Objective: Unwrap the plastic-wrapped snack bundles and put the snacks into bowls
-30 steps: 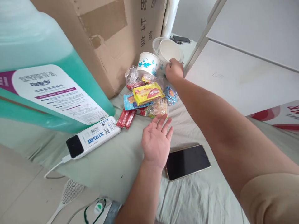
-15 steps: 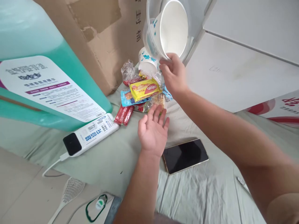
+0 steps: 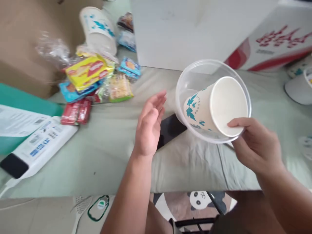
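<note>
My right hand (image 3: 258,146) grips the rim of a clear plastic bowl (image 3: 192,76), with its fingers also at the rim of a white paper cup (image 3: 202,110) lying tilted inside. The cup has blue leaf prints and its mouth faces me. To the left of the bowl my left hand (image 3: 149,126) is raised with fingers apart, holding nothing. A black phone (image 3: 170,130) lies on the green cloth behind it, partly hidden by the hand and bowl.
Snack packets (image 3: 89,71) and another paper cup (image 3: 98,29) lie at the back left. A white power bank (image 3: 46,143) stands near a green jug (image 3: 24,100). White boxes (image 3: 175,32) line the back, and a grey cup (image 3: 298,86) sits far right.
The view has swung to the right. My right hand has carried the bowl and cup away from the snack pile and nearer to me. My left hand has turned from palm up to sideways.
</note>
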Motion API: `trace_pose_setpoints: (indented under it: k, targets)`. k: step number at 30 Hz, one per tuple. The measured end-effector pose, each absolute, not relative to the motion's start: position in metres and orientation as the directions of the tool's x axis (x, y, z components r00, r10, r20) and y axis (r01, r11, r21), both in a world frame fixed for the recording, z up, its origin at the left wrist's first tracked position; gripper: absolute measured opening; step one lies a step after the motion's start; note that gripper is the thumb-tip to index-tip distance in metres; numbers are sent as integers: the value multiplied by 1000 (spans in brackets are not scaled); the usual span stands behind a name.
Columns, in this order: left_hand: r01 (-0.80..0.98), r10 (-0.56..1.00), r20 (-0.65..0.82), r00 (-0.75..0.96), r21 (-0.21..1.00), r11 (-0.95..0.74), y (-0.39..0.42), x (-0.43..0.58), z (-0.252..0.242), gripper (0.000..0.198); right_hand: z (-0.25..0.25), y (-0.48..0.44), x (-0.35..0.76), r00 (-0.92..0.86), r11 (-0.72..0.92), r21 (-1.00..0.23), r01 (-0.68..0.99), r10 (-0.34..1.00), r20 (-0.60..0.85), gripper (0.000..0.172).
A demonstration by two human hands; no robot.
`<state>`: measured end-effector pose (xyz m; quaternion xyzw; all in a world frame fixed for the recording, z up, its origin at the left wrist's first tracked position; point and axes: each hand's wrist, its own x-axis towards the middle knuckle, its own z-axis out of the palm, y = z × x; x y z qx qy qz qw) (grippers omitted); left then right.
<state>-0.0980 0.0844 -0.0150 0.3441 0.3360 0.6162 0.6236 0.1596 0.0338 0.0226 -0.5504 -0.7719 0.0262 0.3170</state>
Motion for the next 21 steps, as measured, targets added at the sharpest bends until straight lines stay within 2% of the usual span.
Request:
trace_pose_setpoints:
  k: [3, 6, 9, 11, 13, 18, 21]
  targets:
    - [-441, 984, 42, 173, 896, 39, 78, -53, -20, 59, 18, 13, 192, -161, 361, -355, 862, 861, 483, 18]
    - [-340, 976, 56, 210, 940, 19, 73, -16, -30, 59, 10, 4, 224, -45, 278, -482, 831, 897, 439, 31]
    - [-252, 992, 80, 98, 966, -53, 72, 9, -42, 52, -2, 7, 251, 6, 234, -652, 721, 939, 344, 47]
    - [-197, 995, 89, -33, 976, -94, 72, 19, -46, 42, -10, 13, 261, -21, 241, -726, 644, 954, 298, 44]
    - [-197, 995, 52, -88, 978, -69, 72, 26, -44, 39, -15, 18, 265, -20, 230, -761, 607, 962, 274, 42]
    - [-278, 977, -107, -183, 959, 52, 72, 31, -25, 32, -16, 12, 262, 37, 170, -708, 686, 963, 267, 43]
    - [-302, 956, -139, -259, 952, 56, 73, 26, -20, 29, -14, -2, 259, -63, 109, -602, 791, 993, 97, 39]
